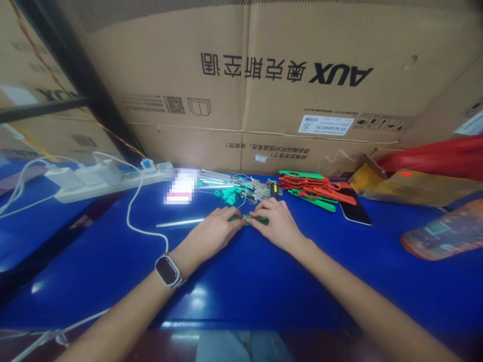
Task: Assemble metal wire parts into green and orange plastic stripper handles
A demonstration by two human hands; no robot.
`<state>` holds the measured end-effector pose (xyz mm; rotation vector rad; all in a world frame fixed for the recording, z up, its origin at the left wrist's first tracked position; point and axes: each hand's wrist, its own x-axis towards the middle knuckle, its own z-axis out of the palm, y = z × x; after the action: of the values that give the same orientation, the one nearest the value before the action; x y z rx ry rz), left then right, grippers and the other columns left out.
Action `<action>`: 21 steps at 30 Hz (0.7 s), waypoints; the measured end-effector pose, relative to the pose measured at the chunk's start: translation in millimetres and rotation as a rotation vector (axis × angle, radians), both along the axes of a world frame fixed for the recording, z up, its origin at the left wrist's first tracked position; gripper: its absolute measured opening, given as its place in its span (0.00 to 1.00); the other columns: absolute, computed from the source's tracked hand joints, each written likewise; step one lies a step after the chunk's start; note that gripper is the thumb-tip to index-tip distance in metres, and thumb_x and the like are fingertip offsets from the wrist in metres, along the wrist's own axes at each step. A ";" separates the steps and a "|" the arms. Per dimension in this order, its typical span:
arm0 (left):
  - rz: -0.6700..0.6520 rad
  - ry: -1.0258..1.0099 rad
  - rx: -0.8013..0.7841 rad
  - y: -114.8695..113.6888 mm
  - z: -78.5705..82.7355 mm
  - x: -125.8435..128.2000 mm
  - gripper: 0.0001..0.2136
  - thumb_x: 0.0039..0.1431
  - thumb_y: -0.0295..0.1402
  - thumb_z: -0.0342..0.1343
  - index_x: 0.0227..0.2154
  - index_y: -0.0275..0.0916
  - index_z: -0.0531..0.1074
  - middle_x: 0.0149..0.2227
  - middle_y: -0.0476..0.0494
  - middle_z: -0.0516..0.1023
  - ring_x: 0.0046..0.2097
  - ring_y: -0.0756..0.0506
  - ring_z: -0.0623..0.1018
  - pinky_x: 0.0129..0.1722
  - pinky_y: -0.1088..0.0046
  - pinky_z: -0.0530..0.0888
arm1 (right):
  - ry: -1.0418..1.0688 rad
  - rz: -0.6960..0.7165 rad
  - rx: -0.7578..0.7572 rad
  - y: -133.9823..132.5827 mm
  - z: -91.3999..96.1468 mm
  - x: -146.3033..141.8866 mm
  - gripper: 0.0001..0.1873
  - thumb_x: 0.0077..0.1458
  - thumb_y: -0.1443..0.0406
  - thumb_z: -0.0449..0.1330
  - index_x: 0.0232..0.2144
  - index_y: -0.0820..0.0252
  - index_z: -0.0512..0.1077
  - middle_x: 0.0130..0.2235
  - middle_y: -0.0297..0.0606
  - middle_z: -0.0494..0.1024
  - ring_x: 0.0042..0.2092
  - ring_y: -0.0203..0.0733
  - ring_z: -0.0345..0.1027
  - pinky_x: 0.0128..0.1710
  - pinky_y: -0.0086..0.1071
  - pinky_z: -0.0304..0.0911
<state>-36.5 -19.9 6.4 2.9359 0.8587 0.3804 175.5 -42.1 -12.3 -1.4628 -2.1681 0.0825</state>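
Green piece (246, 220): I see it at mid-frame, just below the teal parts (230, 196).
Left hand (213, 232): fingers narrow, pinching the green piece's left part.
Right hand (278, 223): pinching its right part, also narrow.
Rod (179, 222): runs left from the left hand; I cannot tell whether it meets the green piece.
Strips (332, 194): orange and green, right of centre, partly over the phone (356, 212).
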 end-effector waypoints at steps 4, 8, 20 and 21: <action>0.000 -0.036 0.007 -0.2 -0.5 -0.4 0.14 0.71 0.30 0.44 0.45 0.36 0.76 0.44 0.40 0.76 0.44 0.45 0.76 0.46 0.64 0.73 | -0.009 0.008 -0.015 1.7 1.6 1.1 0.11 0.61 0.55 0.61 0.37 0.53 0.80 0.39 0.37 0.79 0.44 0.43 0.67 0.42 0.39 0.51; -0.005 -0.019 0.001 -0.5 0.7 -0.6 0.15 0.71 0.30 0.43 0.46 0.37 0.76 0.41 0.40 0.76 0.43 0.44 0.76 0.45 0.64 0.73 | -0.002 0.003 -0.025 1.9 2.4 1.2 0.11 0.61 0.56 0.61 0.36 0.53 0.80 0.38 0.37 0.79 0.43 0.43 0.67 0.41 0.38 0.50; 0.052 0.143 0.081 -2.4 3.6 3.7 0.15 0.70 0.30 0.44 0.51 0.39 0.73 0.46 0.39 0.74 0.43 0.42 0.75 0.45 0.61 0.72 | 0.031 -0.004 -0.093 1.5 7.3 -0.5 0.09 0.61 0.57 0.62 0.35 0.53 0.80 0.39 0.37 0.79 0.44 0.43 0.68 0.42 0.38 0.50; 0.052 0.135 0.076 -2.2 3.4 3.6 0.14 0.70 0.30 0.45 0.51 0.39 0.73 0.46 0.39 0.74 0.43 0.42 0.75 0.45 0.61 0.71 | 0.033 -0.005 -0.105 2.2 8.2 -0.3 0.08 0.60 0.57 0.63 0.35 0.53 0.80 0.39 0.36 0.80 0.45 0.43 0.68 0.42 0.38 0.50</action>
<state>-32.9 -22.1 9.8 3.0433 0.9583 0.2241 175.2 -39.9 -4.1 -1.5141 -2.1624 0.2201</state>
